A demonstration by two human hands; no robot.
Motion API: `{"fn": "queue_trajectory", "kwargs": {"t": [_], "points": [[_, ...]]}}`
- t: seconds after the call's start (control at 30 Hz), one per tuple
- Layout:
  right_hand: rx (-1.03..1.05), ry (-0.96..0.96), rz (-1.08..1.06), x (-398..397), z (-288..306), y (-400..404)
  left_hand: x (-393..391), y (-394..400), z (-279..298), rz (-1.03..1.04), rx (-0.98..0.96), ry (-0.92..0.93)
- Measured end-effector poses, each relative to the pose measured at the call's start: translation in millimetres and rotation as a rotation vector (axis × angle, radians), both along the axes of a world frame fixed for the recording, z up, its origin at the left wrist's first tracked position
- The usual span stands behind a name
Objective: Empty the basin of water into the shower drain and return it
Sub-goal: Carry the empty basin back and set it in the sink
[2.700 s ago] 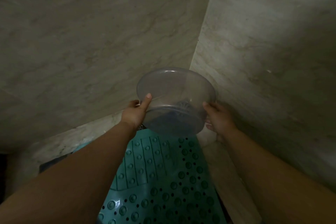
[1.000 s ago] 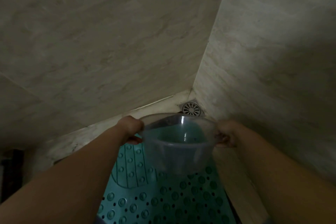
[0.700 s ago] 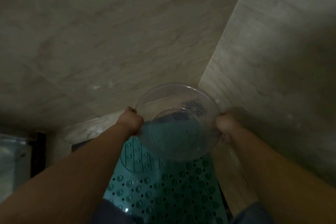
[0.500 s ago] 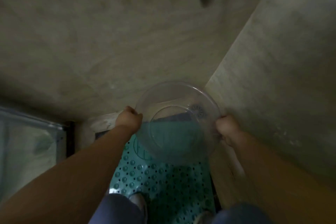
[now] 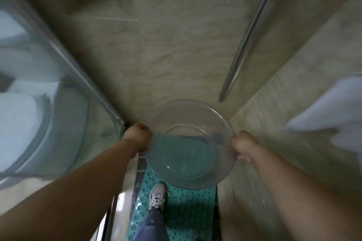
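A clear round plastic basin (image 5: 189, 143) hangs level in front of me with its open side up. No water shows in it, and the teal mat shows through its bottom. My left hand (image 5: 138, 136) grips the rim on the left. My right hand (image 5: 242, 146) grips the rim on the right. The shower drain is hidden from view.
A teal studded shower mat (image 5: 182, 213) covers the floor below, and my shoe (image 5: 156, 197) stands on it. A glass shower panel (image 5: 49, 92) with a metal edge runs along the left. A chrome bar (image 5: 252, 35) slants down the tiled wall. White cloth (image 5: 333, 117) hangs at right.
The basin went from tilted at the corner drain to level and raised. My view has swung up and back, so the glass panel, chrome bar and my shoe came into sight.
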State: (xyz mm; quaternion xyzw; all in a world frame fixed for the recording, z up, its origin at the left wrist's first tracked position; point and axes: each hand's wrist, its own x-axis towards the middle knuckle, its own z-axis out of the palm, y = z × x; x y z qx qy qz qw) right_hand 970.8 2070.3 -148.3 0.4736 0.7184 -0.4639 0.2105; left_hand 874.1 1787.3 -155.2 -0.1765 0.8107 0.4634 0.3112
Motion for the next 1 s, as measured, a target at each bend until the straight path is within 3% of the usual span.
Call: {"fn": "queue_trajectory", "kwargs": {"t": [0.27, 0.7, 0.9, 1.0], "points": [[-0.084, 0.039, 0.403, 17.4, 37.1, -74.0, 137.5, -91.6, 56.2, 0.417, 0.085, -0.026], [-0.067, -0.138, 1.256, 82.5, 91.0, -343.5, 372.7, -301.1, 94.8, 0.988, 0.004, -0.072], [-0.051, -0.052, 1.445, 103.6, 111.1, -491.2, 430.1, -404.2, 106.0, 1.243, 0.012, -0.038], [-0.088, -0.009, 1.400, 96.6, 115.1, -554.3, 432.8, -451.4, 115.4, 1.314, 0.040, -0.010]]}}
